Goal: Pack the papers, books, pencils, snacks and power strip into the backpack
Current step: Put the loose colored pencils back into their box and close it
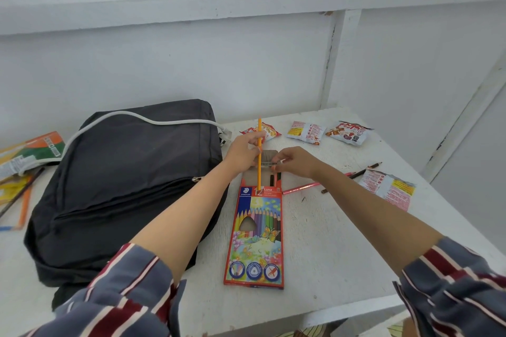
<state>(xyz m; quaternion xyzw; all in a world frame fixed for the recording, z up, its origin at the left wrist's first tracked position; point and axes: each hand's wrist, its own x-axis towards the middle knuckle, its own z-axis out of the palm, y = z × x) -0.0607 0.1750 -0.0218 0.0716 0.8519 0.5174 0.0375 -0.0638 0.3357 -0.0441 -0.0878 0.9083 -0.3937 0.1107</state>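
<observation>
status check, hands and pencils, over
Left hand pinches yellow pencil, tip in pencil box. Right hand holds the box's open end. Backpack looks zipped, power strip cord draped over it.

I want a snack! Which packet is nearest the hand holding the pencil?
The leftmost packet, just behind the left hand holding the pencil; the other three lie farther right.

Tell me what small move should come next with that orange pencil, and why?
Probably slide the orange pencil further down into the pencil box: the left hand pinches it, its lower end sits inside the open top, and the right hand holds that top.
</observation>
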